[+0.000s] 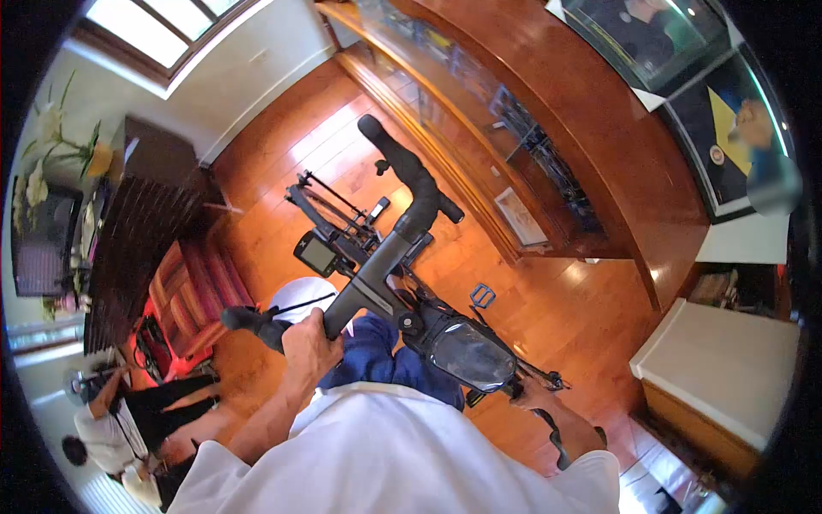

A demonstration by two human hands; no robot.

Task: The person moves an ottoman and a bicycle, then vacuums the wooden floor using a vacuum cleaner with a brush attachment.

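A bicycle with black drop handlebars (372,281) stands before my body, its frame running toward the lower right. My left hand (310,344) is closed around the left part of the handlebar. On the right, my right hand (538,396) is at the bike behind the black top-tube bag (469,353); its fingers are partly hidden and what they touch is unclear. A bike computer (318,253) sits ahead of the bar. Below it to the right is a blue pedal (482,296).
A glass-fronted wooden cabinet (548,128) lines the right side, near a white-topped box (723,368). At left are a dark slatted cabinet (128,248), a striped cushion (193,295) and another person (116,428). Wooden floor (257,171) lies ahead.
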